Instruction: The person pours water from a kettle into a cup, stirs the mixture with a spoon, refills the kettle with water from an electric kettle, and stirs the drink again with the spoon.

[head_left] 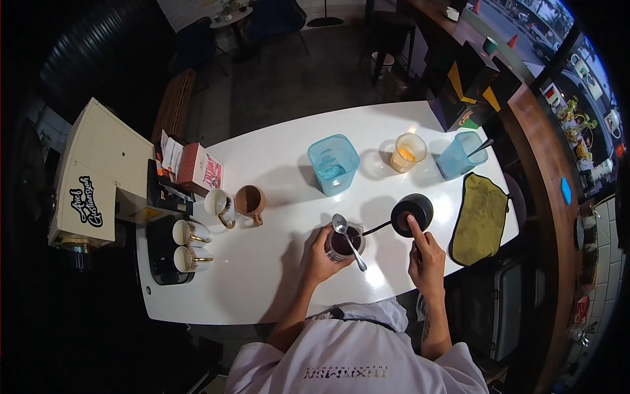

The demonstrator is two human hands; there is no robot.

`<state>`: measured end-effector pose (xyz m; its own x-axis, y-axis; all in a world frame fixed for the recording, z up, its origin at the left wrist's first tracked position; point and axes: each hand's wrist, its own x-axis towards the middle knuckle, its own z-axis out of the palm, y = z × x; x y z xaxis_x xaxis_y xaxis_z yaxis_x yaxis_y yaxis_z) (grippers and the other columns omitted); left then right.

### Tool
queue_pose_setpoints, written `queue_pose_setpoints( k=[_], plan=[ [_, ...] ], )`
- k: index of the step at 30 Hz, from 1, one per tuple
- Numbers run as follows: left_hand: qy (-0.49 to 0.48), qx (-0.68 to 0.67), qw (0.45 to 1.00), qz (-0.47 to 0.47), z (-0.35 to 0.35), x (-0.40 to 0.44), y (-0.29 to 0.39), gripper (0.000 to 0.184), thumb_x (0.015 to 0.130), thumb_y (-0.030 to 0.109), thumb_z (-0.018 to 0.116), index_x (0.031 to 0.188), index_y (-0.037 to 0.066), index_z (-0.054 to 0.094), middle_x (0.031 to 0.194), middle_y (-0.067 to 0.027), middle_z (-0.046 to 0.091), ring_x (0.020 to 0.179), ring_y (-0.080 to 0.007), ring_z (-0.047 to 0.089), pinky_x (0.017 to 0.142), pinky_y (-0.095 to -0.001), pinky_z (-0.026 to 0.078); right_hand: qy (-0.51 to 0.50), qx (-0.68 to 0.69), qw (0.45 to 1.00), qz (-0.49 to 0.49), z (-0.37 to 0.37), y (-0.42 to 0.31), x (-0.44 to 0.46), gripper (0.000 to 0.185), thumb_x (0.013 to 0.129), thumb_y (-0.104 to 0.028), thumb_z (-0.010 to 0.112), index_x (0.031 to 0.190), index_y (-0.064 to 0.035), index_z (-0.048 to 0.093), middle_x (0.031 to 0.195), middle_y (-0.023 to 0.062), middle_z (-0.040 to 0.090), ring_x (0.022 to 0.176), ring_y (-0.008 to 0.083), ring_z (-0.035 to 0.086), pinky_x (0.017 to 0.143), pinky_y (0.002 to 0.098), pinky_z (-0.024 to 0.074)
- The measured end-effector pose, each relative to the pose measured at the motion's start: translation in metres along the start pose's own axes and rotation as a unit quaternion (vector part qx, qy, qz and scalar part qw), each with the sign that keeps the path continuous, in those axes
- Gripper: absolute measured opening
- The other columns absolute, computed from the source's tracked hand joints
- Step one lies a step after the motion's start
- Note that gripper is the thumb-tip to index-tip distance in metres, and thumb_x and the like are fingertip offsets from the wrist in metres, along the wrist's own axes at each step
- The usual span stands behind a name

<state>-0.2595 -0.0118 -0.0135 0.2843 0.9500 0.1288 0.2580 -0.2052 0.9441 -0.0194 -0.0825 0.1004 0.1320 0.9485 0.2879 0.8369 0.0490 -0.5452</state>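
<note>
My left hand (pixel 321 261) is wrapped round a clear glass (pixel 333 253) of dark liquid near the table's front edge. A metal spoon (pixel 353 243) lies across the glass's rim, bowl end away from me. In my right hand (pixel 426 258) is a black gooseneck kettle (pixel 423 209), gripped by its handle, with a finger reaching onto the top. Its thin spout (pixel 377 228) points left to the rim of the glass. Whether liquid is flowing from it I cannot tell.
On the white table (pixel 262 282) stand a blue container (pixel 333 164), a glass with orange contents (pixel 408 153), a blue cup with a dark utensil (pixel 462 155), and brown (pixel 250 202) and white (pixel 218 205) mugs. An olive cloth (pixel 479 220) lies right; a cream grinder-like machine (pixel 98 171) stands left.
</note>
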Motion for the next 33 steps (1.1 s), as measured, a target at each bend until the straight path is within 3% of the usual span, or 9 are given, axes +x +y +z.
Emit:
queue_pose_setpoints(
  k=[9, 11, 18, 20, 23, 33],
  plan=[
    [-0.004, 0.005, 1.000, 0.003, -0.0001, -0.0005, -0.0008, 0.089, 0.062, 0.020, 0.097, 0.135, -0.002, 0.051, 0.122, -0.0162, 0.065, 0.113, -0.0269, 0.067, 0.097, -0.0378, 0.054, -0.019, 0.005, 1.000, -0.004, 0.0051, -0.0035, -0.0005, 0.085, 0.076, 0.016, 0.058, 0.152, -0.0222, 0.050, 0.072, 0.0127, 0.050, 0.057, 0.0293, 0.052, 0.057, 0.0419, 0.0438],
    [0.005, 0.004, 1.000, 0.023, 0.0006, -0.0001, -0.0010, 0.089, 0.062, 0.019, 0.097, 0.135, -0.002, 0.051, 0.121, -0.0160, 0.065, 0.113, -0.0271, 0.067, 0.098, -0.0377, 0.054, -0.028, -0.003, 1.000, 0.009, 0.0017, -0.0038, 0.0014, 0.091, 0.075, 0.015, 0.061, 0.153, -0.0293, 0.047, 0.080, 0.0143, 0.057, 0.062, 0.0328, 0.059, 0.058, 0.0455, 0.0484],
    [0.000, 0.001, 1.000, 0.018, 0.0007, -0.0002, -0.0027, 0.089, 0.061, 0.016, 0.097, 0.135, -0.002, 0.051, 0.123, -0.0158, 0.064, 0.115, -0.0268, 0.066, 0.100, -0.0374, 0.054, -0.026, -0.013, 1.000, -0.003, 0.0041, -0.0015, 0.0024, 0.091, 0.075, 0.015, 0.061, 0.153, -0.0296, 0.047, 0.080, 0.0139, 0.056, 0.062, 0.0328, 0.059, 0.058, 0.0463, 0.0483],
    [-0.005, -0.008, 1.000, 0.012, 0.0008, -0.0002, -0.0027, 0.088, 0.061, 0.015, 0.097, 0.135, -0.002, 0.051, 0.124, -0.0160, 0.064, 0.116, -0.0264, 0.065, 0.100, -0.0373, 0.053, -0.025, -0.004, 1.000, -0.005, 0.0056, -0.0025, 0.0015, 0.087, 0.075, 0.016, 0.059, 0.152, -0.0233, 0.050, 0.072, 0.0130, 0.051, 0.057, 0.0294, 0.053, 0.056, 0.0422, 0.0439],
    [-0.004, -0.013, 1.000, 0.013, 0.0007, -0.0004, -0.0019, 0.088, 0.062, 0.015, 0.097, 0.135, -0.002, 0.051, 0.124, -0.0163, 0.064, 0.116, -0.0263, 0.065, 0.100, -0.0375, 0.053, -0.039, -0.005, 0.999, 0.008, 0.0046, -0.0020, 0.0018, 0.091, 0.075, 0.015, 0.061, 0.154, -0.0294, 0.046, 0.080, 0.0141, 0.056, 0.062, 0.0325, 0.059, 0.058, 0.0457, 0.0484],
    [-0.004, -0.002, 1.000, 0.024, 0.0012, 0.0004, -0.0045, 0.087, 0.063, 0.018, 0.097, 0.134, -0.002, 0.051, 0.123, -0.0163, 0.064, 0.114, -0.0266, 0.066, 0.099, -0.0377, 0.054, -0.051, -0.015, 0.999, 0.008, 0.0043, -0.0014, 0.0018, 0.091, 0.075, 0.015, 0.062, 0.153, -0.0292, 0.047, 0.081, 0.0133, 0.057, 0.063, 0.0315, 0.060, 0.058, 0.0451, 0.0497]
  ],
)
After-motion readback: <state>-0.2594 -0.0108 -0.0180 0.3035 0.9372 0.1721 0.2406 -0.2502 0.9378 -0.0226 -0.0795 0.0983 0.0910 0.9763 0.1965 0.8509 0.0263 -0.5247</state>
